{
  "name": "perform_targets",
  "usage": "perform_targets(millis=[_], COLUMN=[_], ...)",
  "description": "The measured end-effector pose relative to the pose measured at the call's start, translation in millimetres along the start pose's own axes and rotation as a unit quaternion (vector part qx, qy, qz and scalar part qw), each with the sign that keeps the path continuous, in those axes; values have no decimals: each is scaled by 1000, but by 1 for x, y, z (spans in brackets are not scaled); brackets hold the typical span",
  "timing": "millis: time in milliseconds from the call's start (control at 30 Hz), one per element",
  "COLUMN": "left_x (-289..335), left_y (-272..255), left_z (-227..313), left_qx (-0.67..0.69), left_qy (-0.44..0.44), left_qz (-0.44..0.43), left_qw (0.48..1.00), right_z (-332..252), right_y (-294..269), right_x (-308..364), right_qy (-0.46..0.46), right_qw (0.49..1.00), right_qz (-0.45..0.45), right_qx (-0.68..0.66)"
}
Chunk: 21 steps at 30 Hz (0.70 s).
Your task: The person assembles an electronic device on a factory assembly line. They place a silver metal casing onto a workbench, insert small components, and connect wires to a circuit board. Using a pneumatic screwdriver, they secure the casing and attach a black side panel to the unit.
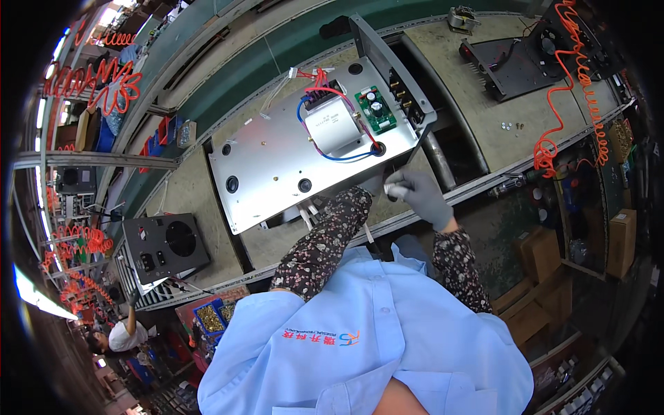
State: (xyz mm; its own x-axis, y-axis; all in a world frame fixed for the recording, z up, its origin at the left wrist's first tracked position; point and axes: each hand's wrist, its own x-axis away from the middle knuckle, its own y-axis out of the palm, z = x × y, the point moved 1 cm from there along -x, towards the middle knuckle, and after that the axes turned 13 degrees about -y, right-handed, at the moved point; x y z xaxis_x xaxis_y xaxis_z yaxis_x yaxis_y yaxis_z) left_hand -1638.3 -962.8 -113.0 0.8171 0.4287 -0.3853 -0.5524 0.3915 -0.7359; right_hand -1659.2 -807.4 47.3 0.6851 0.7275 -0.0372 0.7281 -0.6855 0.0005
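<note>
In front of me on the bench lies a silver metal chassis [266, 155] with a dark grey end panel [394, 66]. Mounted on it are a white cylinder-shaped part [333, 126], a green circuit board [374, 109] and red and blue wires [303, 111]. My left hand [374, 185] reaches to the chassis's near edge, its fingers hidden there. Just right of it, my right hand [425, 199], in a grey glove, is closed with fingertips together near the panel's lower corner. Whatever those fingers hold is too small to make out.
At the left stands a dark grey box with a fan opening [166, 245]. Another dark unit [508, 66] sits far right, beside coiled red hoses [553, 131] and small loose hardware [508, 126]. Cartons [539, 252] stand below right. A person [128, 335] is at lower left.
</note>
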Motion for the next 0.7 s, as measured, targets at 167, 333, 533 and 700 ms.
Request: perform_targets(millis=[167, 333, 533, 700], left_x=[0, 1, 0, 2], left_y=[1, -4, -9, -8], left_z=[-3, -5, -6, 0], left_qx=[22, 31, 42, 44], left_qy=[-39, -52, -67, -77], left_qz=[-33, -47, -61, -65], left_qw=[998, 997, 995, 994], right_z=[48, 77, 83, 76], right_y=[25, 32, 29, 30], right_x=[-26, -34, -38, -37], right_qy=[73, -10, -12, -21], right_qw=[949, 895, 923, 925], right_qz=[208, 212, 227, 254], right_qx=[-226, -392, -310, -281])
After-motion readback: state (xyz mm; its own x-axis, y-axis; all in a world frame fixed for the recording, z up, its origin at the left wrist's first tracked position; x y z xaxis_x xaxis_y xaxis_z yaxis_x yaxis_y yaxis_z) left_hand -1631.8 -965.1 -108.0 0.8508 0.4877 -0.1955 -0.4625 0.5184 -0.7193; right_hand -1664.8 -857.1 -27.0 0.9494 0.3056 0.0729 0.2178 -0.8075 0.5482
